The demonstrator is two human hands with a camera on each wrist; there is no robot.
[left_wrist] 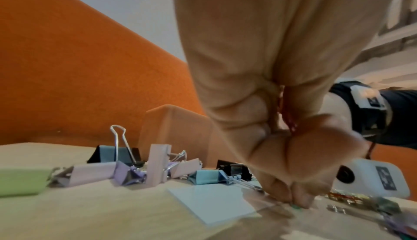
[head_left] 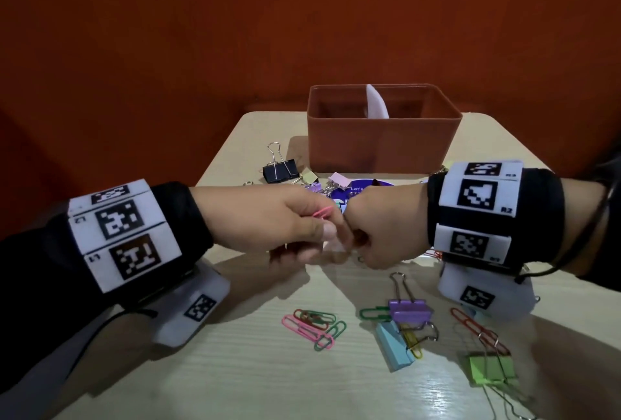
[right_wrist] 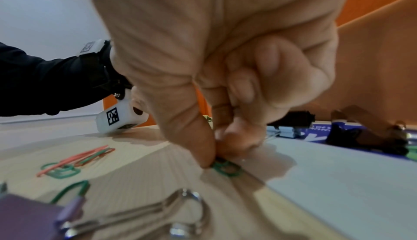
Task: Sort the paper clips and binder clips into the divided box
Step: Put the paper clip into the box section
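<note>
Both hands meet at table centre, each pinching a paper clip.

Left hand [head_left: 268, 221] pinches a pink wire paper clip [head_left: 322, 212] between thumb and fingers, off the table. Right hand [right_wrist: 225, 76], fingers curled, pinches a green wire paper clip [right_wrist: 226, 167] lying on the light wood table [head_left: 235, 379]. Knuckles nearly touch. Brown plastic divided box [head_left: 383, 147] with a white divider stands behind the hands; contents can't be seen. Loose pink/green paper clips [head_left: 314, 327] lie near the front, with purple [head_left: 410, 310], blue [head_left: 393, 349] and green [head_left: 490, 367] binder clips to their right. Black binder clip [head_left: 280, 169] and a pastel cluster sit between hands and box, partly hidden by the hands.
</note>
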